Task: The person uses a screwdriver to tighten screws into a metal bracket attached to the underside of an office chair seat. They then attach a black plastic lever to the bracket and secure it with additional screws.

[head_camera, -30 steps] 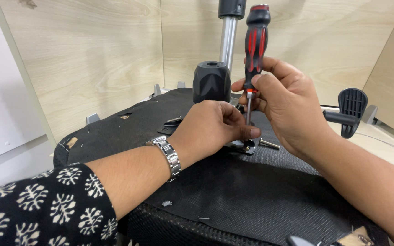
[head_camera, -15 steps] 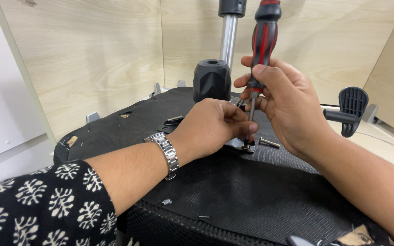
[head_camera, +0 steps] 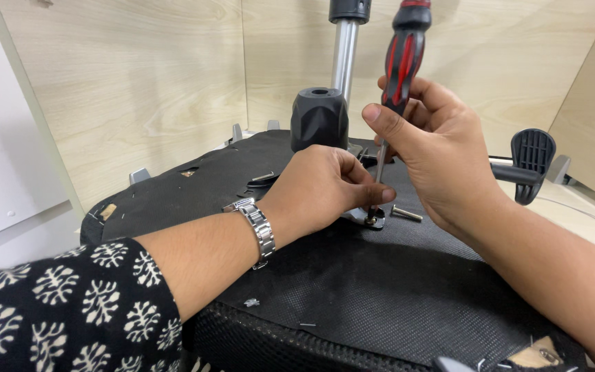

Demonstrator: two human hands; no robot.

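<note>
Here the right hand (head_camera: 442,148) is closed around a red-and-black screwdriver (head_camera: 403,62), gripping it low on the handle so the thin shaft runs almost straight down to a small metal bracket (head_camera: 368,218) lying on the black fabric underside of an upturned chair seat (head_camera: 352,282). The left hand (head_camera: 325,186) is pinched shut at the base of the shaft, its fingers (head_camera: 373,196) steadying the tip and what is probably a screw on the bracket; the screw head itself is hidden behind them. A loose bolt (head_camera: 405,213) lies just beside the bracket on the fabric, and the chair's chrome column (head_camera: 343,48) with its black collar (head_camera: 319,117) rises behind the hands. To do this step well, I judge the shaft should be kept plumb over the screw, with firm downward pressure so the tip does not cam out and gouge the fabric. The guiding fingers ought to stay light and lift away once the thread bites. Turning from the upper handle would give more torque than the present low grip. The loose bolt sits close enough to be knocked aside by the wrist.
</note>
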